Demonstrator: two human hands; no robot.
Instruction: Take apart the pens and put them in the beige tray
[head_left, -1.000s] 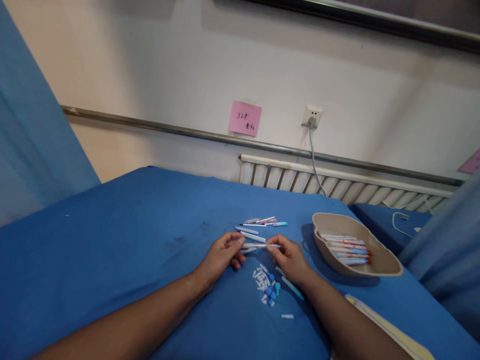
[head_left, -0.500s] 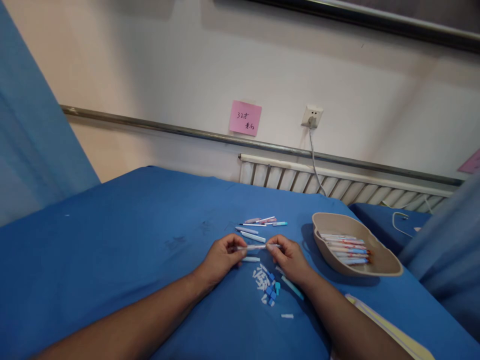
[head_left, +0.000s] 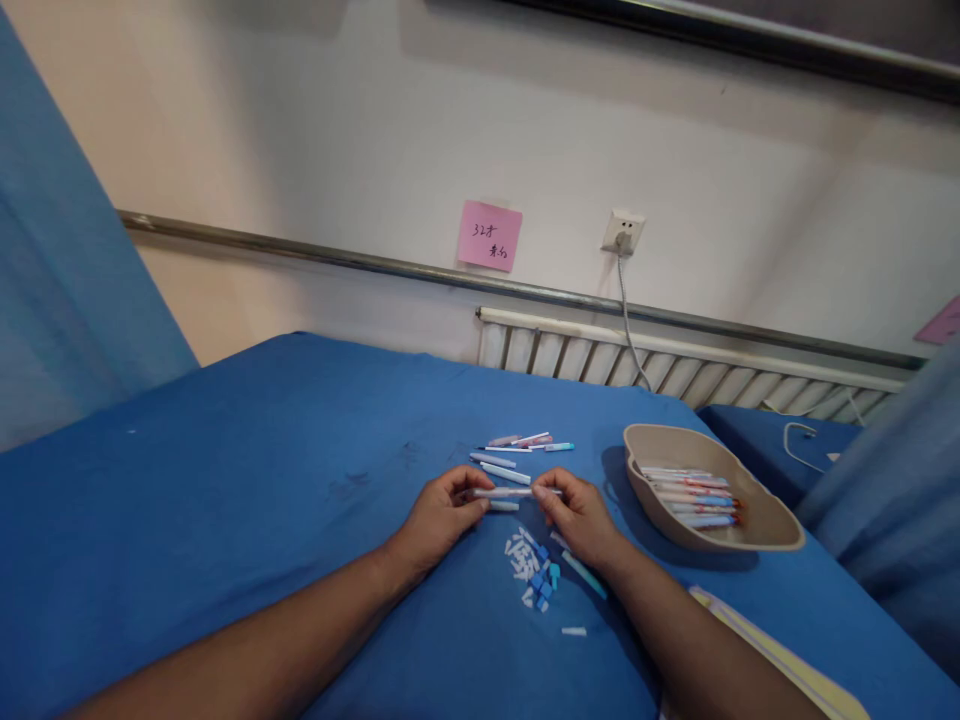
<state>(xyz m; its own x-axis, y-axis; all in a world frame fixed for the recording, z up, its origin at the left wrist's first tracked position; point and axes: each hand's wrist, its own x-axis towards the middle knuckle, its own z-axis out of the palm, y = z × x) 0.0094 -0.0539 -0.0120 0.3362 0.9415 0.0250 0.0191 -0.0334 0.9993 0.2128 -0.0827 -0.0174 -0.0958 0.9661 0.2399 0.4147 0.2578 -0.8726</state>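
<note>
Pinched in my left hand [head_left: 454, 505] is a pale pen barrel [head_left: 499, 492], held level. A light-blue pen barrel [head_left: 504, 506] juts out just below it, by the left fingers; whether they grip it too I cannot tell. My right hand [head_left: 574, 510] is closed on a thin pale pen refill [head_left: 525, 491] in line with the barrel's right end. Two pale pen barrels [head_left: 504, 473] lie just beyond the hands. Nearer me is a loose heap of small white pieces [head_left: 523, 556] and blue caps [head_left: 541, 582]. A teal pen barrel [head_left: 583, 575] rests beside my right wrist.
A beige bin [head_left: 769, 520] with several pens [head_left: 697, 500] stands at the right on the blue cloth [head_left: 262, 450]. Farther back lie pink and white pen parts [head_left: 525, 441]. A yellow strip [head_left: 780, 650] passes under my right forearm. A radiator [head_left: 570, 350] lines the wall.
The light-blue barrel by my left fingers has shifted slightly away from me, closer to the held barrel. Both hands stay almost where they were.
</note>
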